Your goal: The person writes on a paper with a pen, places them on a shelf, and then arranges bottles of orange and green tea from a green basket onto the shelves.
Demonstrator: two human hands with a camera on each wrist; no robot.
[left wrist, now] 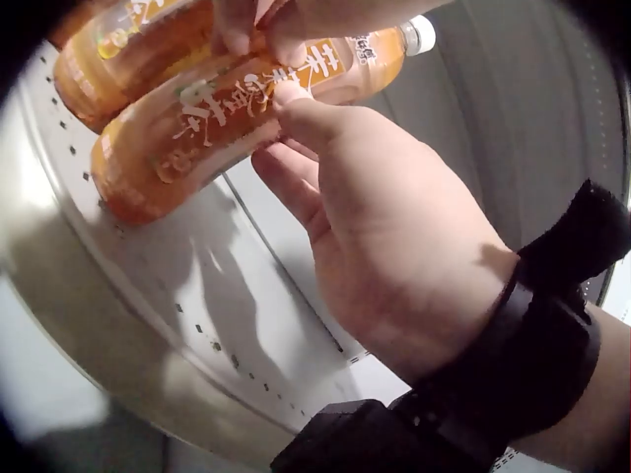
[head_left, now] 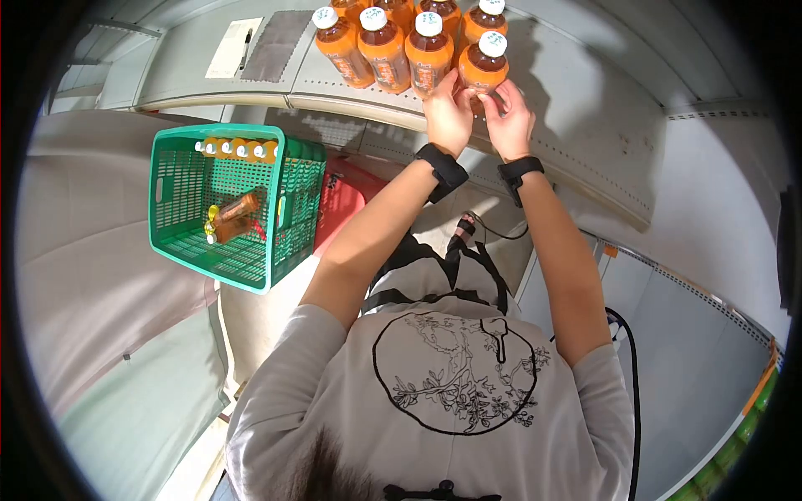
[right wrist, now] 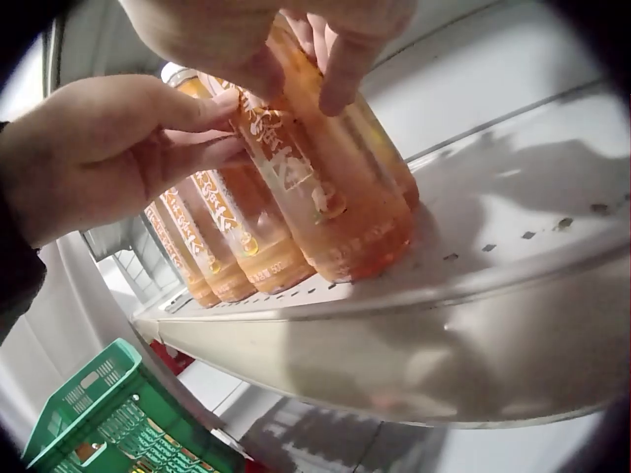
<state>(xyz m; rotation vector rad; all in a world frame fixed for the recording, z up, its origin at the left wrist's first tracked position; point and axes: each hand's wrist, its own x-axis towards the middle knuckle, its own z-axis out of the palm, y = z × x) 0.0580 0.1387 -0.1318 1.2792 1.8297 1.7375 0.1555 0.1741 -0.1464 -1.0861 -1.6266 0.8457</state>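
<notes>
The left hand and the right hand are close together, both clamped on one bottle, thumbs and fingers against its label. The bottle is on the shelf, near the front edge, at the right end of the front row. Seven more white-capped bottles are arranged beside and behind it: three to its left in the same row, four to the rear. A black strap encircles each wrist. Farther left on the shelf are a paper bearing a pen, and a grey cloth just beside it. Below shelf level, to the left, is a green crate; within it, amber bottles lie on their sides.
</notes>
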